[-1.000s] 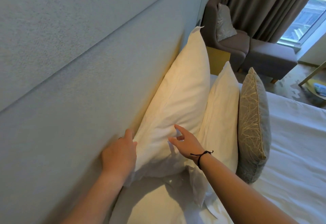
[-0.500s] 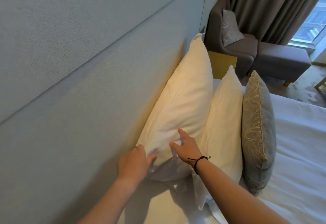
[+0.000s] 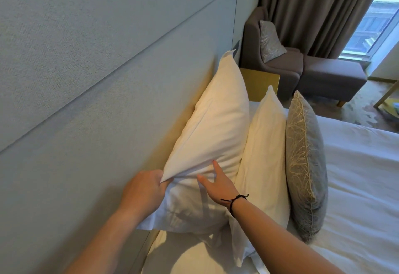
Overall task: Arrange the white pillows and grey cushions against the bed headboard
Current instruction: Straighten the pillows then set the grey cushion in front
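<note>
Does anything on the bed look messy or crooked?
Yes. The big white pillow against the headboard looks rumpled: the left hand pinches its cover into a stretched fold, and the right hand rests on it. The second pillow and grey cushion stand neatly.

Room looks like a hotel: pale grey-blue textured wall panel (image 3: 86, 79) on the left with a diagonal seam. Far corner has a grey-brown armchair (image 3: 278, 62) with a footstool (image 3: 330, 79), and a yellowish side table (image 3: 259, 83) just beside it. Heavy taupe curtains (image 3: 319, 10) frame a bright window (image 3: 375, 14); patterned carpet (image 3: 362, 109) below.
</note>
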{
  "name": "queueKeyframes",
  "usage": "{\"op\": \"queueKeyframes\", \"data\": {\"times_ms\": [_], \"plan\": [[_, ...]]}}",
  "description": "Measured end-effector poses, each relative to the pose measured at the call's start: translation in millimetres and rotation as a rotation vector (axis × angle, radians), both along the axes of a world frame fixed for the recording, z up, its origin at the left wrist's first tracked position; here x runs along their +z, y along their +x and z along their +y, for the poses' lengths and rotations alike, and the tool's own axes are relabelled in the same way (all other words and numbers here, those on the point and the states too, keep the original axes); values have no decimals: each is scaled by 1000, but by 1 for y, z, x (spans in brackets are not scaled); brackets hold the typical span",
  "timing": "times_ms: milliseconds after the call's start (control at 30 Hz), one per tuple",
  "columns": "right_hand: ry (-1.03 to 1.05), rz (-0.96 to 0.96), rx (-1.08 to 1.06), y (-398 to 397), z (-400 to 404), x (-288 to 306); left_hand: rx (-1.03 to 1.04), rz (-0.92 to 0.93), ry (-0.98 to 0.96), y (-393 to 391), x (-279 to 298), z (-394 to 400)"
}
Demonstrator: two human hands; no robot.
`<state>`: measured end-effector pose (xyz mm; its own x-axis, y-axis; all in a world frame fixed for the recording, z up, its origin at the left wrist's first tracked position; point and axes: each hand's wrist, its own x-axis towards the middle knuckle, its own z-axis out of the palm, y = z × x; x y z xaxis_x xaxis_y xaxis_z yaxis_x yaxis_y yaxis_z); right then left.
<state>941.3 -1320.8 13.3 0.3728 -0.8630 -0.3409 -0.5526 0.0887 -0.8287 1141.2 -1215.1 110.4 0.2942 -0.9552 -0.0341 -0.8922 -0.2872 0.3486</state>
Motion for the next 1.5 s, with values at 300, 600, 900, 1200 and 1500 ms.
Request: {"op": "queueKeyframes", "data": {"times_ms": [300,600,900,1200,1500], "plan": [[-54,54,85,-6,-4,-8,23,28,97,15,4,0],[-64,-78,-223,-5,-46,0,122,400,99,-3,-10,-90],[-52,-196,-344,-25,-145,21,176,481,195,-14,-15,-228],[-109,-283,-469,-22,-229,-32,91,323,40,-25,-37,-381],[-92,-324,-509,-19,-278,-54,-176,-452,10,-16,-18,-412]]}}
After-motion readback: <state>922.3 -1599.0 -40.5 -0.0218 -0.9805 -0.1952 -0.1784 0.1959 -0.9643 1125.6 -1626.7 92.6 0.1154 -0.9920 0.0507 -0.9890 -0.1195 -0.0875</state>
